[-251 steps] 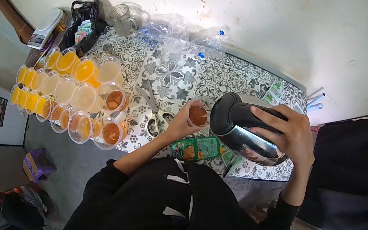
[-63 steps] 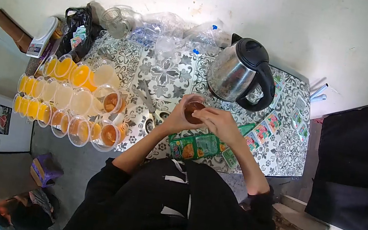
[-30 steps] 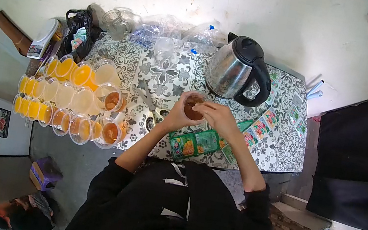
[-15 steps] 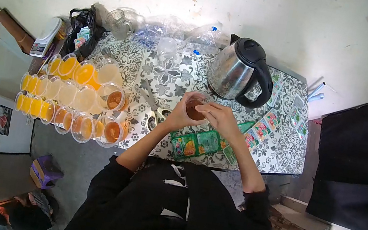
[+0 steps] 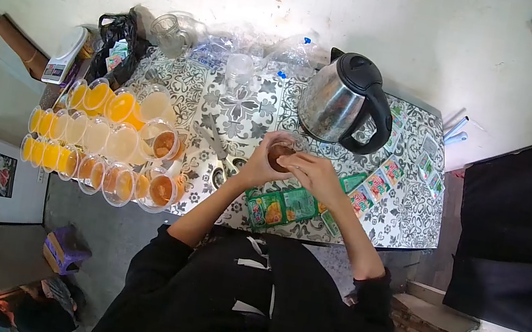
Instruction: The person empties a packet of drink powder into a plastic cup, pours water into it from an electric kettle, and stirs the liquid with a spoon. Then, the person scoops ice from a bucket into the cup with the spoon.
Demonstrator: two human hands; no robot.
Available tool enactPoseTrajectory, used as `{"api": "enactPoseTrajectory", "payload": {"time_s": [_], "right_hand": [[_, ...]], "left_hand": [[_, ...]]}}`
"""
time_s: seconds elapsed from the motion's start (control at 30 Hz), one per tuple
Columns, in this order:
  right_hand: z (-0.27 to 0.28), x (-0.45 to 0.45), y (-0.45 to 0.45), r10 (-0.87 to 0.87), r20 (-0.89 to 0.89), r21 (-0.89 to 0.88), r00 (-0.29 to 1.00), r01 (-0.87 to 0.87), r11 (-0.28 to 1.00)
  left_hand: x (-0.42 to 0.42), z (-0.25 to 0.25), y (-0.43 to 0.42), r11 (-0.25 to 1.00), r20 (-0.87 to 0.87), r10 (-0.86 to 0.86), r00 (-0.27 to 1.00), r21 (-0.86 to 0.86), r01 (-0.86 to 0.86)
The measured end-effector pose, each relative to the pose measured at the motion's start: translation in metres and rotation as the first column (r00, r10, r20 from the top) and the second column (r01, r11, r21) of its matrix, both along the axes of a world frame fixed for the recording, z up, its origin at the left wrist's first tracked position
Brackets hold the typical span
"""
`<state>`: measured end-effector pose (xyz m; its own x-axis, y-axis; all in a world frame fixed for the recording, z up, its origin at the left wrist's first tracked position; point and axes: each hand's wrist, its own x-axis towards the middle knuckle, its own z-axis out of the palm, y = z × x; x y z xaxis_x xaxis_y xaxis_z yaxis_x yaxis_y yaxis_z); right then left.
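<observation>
A clear plastic cup [image 5: 282,142] with brown drink in it is held in my left hand [image 5: 257,168], fingers wrapped round its side. Over the mouth of that cup, my right hand [image 5: 313,174] has its fingers pinched together and pointing down into it; whatever they grip, if anything, is hidden. Below both hands lies a strip of green drink sachets [image 5: 281,208]. Scissors [image 5: 218,161] with black handles rest just left of my left hand. To the right of my right hand is a strip of red and white sachets [image 5: 376,185].
Rows of filled plastic cups [image 5: 124,141], yellow, pale and brown, crowd the table's left side. A steel electric kettle [image 5: 334,103] stands behind my right hand. Along the back are clear plastic bags [image 5: 218,51], a glass jar [image 5: 169,35], a black bag [image 5: 115,33] and a white scale [image 5: 67,53].
My right fingers have shifted slightly left and down at the cup's mouth. The cup stays in my left hand at nearly the same place.
</observation>
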<state>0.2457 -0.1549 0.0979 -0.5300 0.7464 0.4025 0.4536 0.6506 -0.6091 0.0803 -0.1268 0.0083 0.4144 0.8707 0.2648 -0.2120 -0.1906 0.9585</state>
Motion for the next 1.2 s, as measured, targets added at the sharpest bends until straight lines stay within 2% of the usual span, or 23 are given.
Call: {"api": "enactPoseTrajectory", "payload": {"time_s": [0.03,0.1,0.2,0.33,0.4,0.43,0.53,0.57,0.63,0.7,0.83,1.0,1.07,1.17,1.2], "right_hand": [[-0.004,0.000,0.001,-0.002,-0.001,0.001,1.000,0.002,1.000],[-0.009,0.000,0.004,-0.053,-0.034,0.121,0.998,0.056,0.991],[-0.001,0.009,0.001,-0.062,0.032,0.113,0.998,0.058,0.992],[0.010,0.012,-0.005,-0.066,0.137,0.055,0.988,0.059,0.997],[0.012,0.007,-0.006,-0.006,0.035,-0.070,0.999,0.009,0.997],[0.010,0.004,-0.006,0.000,0.036,-0.067,0.999,0.002,0.998],[-0.001,-0.004,0.001,0.001,-0.018,0.026,1.000,-0.001,1.000],[-0.002,-0.004,0.003,0.010,-0.018,0.028,1.000,-0.010,1.000],[-0.003,-0.001,0.008,-0.065,-0.001,0.042,0.998,0.065,0.997],[0.000,0.006,0.009,-0.061,0.035,0.081,0.998,0.058,0.995],[0.011,0.013,0.002,-0.054,0.056,0.003,0.997,0.054,0.999],[0.010,0.007,-0.009,-0.010,0.105,-0.030,0.994,0.014,0.999],[0.010,0.000,-0.013,-0.017,-0.015,-0.100,1.000,0.015,0.995],[0.016,-0.009,-0.016,-0.027,-0.055,-0.084,0.998,0.023,0.996],[0.013,-0.010,-0.015,-0.043,-0.038,0.008,0.998,0.044,0.999]], "left_hand": [[0.000,0.003,-0.001,1.000,-0.001,-0.002,1.000,0.001,0.002],[0.001,0.008,-0.005,0.999,-0.062,0.042,0.997,-0.018,-0.043],[0.000,0.001,-0.001,0.998,-0.086,0.035,0.996,0.062,-0.029],[0.000,0.002,-0.001,0.999,-0.042,0.030,0.999,0.027,-0.029],[-0.001,0.005,-0.001,0.990,-0.143,0.087,0.986,0.126,-0.069],[0.000,0.003,-0.001,0.989,-0.142,0.094,0.985,0.130,-0.076],[0.004,0.002,-0.003,1.000,0.071,0.013,0.997,0.019,-0.014],[0.004,0.003,-0.003,1.000,0.071,0.022,0.997,0.021,-0.023],[0.004,0.004,-0.005,0.985,-0.053,0.113,0.992,0.133,-0.106],[0.004,0.005,-0.004,0.986,-0.051,0.122,0.991,0.121,-0.115],[0.004,0.004,-0.008,0.988,-0.115,0.140,0.984,0.078,-0.131],[0.006,0.002,-0.009,0.981,-0.089,0.173,0.981,0.110,-0.163],[0.007,0.002,-0.015,0.974,-0.083,0.197,0.977,0.135,-0.184],[0.004,0.015,-0.025,0.969,-0.086,0.190,0.978,0.179,-0.172],[0.003,0.022,-0.034,0.969,-0.017,0.210,0.978,0.140,-0.205]]}}
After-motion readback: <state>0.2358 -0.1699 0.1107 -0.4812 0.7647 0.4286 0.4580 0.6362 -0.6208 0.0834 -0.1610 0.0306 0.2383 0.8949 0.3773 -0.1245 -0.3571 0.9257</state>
